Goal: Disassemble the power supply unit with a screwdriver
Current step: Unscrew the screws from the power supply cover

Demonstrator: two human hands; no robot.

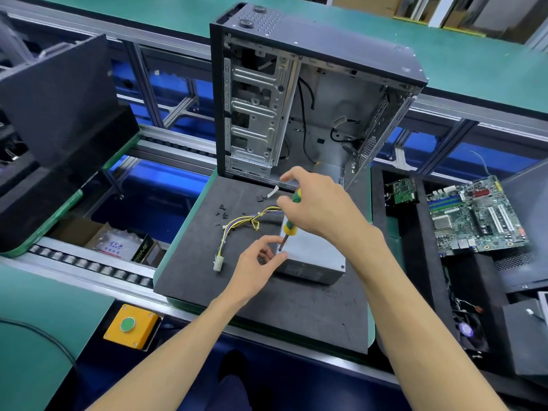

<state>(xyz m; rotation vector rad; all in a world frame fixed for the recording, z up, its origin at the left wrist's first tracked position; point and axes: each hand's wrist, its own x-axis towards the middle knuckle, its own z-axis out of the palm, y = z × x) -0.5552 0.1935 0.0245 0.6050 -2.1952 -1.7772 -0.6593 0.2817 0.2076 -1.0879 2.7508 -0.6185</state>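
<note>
The grey metal power supply unit lies flat on the black foam mat, its yellow and purple cable bundle trailing left to a white plug. My right hand grips the green and yellow screwdriver upright, its tip standing on the unit's near left corner. My left hand sits at that corner, thumb and forefinger curled close around the screwdriver shaft near the tip. The screw itself is hidden.
An open black computer case stands upright behind the mat. Several small black screws lie on the mat at left. A motherboard rests in a tray at right. A yellow box with a green button sits front left.
</note>
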